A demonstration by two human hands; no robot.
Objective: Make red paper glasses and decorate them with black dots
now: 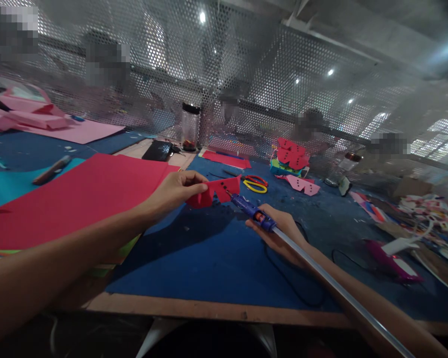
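My left hand (181,188) pinches a folded red paper piece (218,191) with notched edges and small black marks, raised above the blue table. In my right hand (280,226) is a blue hot glue gun (252,211), its tip at the paper's black marks; I cannot tell whether it touches. A long clear glue stick (321,271) sticks out of the gun's back toward me. Just beyond the paper lie scissors with red and yellow handles (256,184). Large red paper sheets (82,194) lie beneath and beside my left forearm.
Behind the scissors are a stack of red cut papers (291,153) and a pink cut piece (302,184). A lidded jar (190,127) stands by the perforated screen (153,64). At right lie a magenta device (392,261), a black cord (291,288) and paper scraps (433,211).
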